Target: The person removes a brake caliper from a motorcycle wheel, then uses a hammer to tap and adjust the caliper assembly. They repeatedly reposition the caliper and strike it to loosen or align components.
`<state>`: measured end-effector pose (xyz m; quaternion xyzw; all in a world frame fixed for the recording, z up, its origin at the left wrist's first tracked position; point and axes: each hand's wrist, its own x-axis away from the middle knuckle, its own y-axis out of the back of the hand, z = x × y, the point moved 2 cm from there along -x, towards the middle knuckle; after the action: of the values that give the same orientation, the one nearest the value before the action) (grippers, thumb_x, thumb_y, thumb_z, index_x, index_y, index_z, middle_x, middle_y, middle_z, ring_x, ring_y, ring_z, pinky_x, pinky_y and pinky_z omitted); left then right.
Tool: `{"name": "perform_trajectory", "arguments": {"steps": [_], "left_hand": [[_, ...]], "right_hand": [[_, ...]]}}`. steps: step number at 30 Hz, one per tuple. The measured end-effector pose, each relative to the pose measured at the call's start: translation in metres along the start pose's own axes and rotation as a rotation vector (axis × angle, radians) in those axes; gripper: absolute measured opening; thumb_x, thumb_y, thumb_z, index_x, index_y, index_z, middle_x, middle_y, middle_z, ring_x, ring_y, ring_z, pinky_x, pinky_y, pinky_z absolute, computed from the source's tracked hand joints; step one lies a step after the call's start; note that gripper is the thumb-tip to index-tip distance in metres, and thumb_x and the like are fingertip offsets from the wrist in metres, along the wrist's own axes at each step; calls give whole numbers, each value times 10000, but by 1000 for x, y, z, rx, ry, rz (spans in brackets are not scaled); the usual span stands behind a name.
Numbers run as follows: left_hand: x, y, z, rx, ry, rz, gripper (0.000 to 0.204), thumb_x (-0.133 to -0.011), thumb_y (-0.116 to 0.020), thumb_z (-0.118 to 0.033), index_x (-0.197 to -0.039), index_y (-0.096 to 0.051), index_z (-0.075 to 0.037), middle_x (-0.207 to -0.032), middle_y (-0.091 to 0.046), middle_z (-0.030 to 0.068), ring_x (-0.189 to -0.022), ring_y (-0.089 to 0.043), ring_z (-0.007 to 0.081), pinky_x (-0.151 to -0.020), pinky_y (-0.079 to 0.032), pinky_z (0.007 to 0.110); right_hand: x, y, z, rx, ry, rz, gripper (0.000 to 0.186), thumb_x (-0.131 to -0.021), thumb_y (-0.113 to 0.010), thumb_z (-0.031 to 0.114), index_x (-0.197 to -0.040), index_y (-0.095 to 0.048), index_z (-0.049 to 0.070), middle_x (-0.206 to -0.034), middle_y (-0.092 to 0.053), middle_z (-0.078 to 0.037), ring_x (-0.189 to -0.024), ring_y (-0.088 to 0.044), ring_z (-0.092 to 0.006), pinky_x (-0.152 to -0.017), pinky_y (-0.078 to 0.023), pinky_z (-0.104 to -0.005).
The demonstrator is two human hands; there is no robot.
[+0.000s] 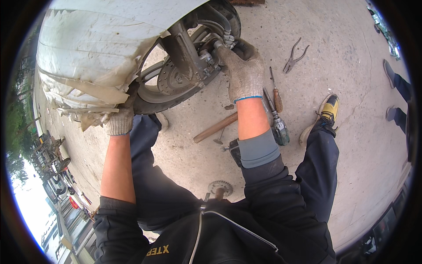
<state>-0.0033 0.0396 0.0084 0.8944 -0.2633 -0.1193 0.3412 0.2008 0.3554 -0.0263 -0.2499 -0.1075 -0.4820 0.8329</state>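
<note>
A wheel with a black tyre (169, 104) and a drilled brake disc (169, 81) leans out from under a pale, scuffed body panel (96, 39) with torn plastic at its lower edge. My left hand (119, 122), in a knitted glove, reaches under this torn edge beside the tyre; its fingers are hidden. At the upper side of the wheel, my gloved right hand (246, 75) is closed at the grimy metal parts (206, 57) near the hub and fork leg (183, 46). What it grips is hidden by the glove.
On the concrete right of the wheel lie pliers (295, 56), a wooden-handled screwdriver (277, 100) and a green-handled tool (280, 130). A wooden handle (215, 127) lies near my right forearm. A toothed round part (220, 188) is close to me. Another person's legs (401, 88) are far right.
</note>
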Motion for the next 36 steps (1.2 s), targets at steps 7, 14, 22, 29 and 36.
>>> {"name": "perform_trajectory", "arguments": {"steps": [7, 14, 22, 29, 36], "left_hand": [[-6, 3, 15, 276, -27, 1, 735, -935, -753, -93, -1607, -478, 15, -1616, -518, 116, -1497, -461, 246, -1283, -335, 401], [-7, -1, 11, 276, -33, 35, 730, -939, -719, -104, -1615, -471, 18, -1634, -500, 114, -1516, -441, 258, -1297, -306, 409], [-6, -2, 7, 270, -9, 20, 716, -949, -686, -95, -1618, -463, 28, -1652, -486, 115, -1541, -412, 258, -1307, -286, 407], [-6, 0, 8, 289, -38, 22, 708, -951, -726, -74, -1605, -477, 30, -1616, -526, 132, -1499, -472, 262, -1284, -337, 404], [1, -2, 0, 182, -55, 8, 684, -957, -742, -75, -1585, -496, 38, -1610, -532, 129, -1480, -494, 266, -1273, -357, 400]], "right_hand": [[0, 0, 1, 25, 18, -8, 674, -844, -909, 149, -1361, -606, -159, -1158, -769, -225, -1025, -747, -223, -887, -624, -330], [2, -1, 3, 3, -1, -26, 649, -849, -912, 131, -1346, -615, -163, -1146, -773, -219, -1006, -750, -217, -870, -629, -323], [0, -1, 2, -32, -10, -9, 640, -853, -907, 110, -1350, -610, -163, -1156, -772, -216, -1006, -749, -214, -869, -630, -321], [0, -1, 0, -30, -2, -13, 641, -852, -907, 104, -1351, -607, -163, -1151, -770, -215, -1004, -747, -213, -867, -630, -318], [2, -1, 2, -50, 5, -7, 647, -853, -907, 102, -1354, -601, -169, -1141, -767, -219, -1001, -742, -211, -860, -630, -321]]}}
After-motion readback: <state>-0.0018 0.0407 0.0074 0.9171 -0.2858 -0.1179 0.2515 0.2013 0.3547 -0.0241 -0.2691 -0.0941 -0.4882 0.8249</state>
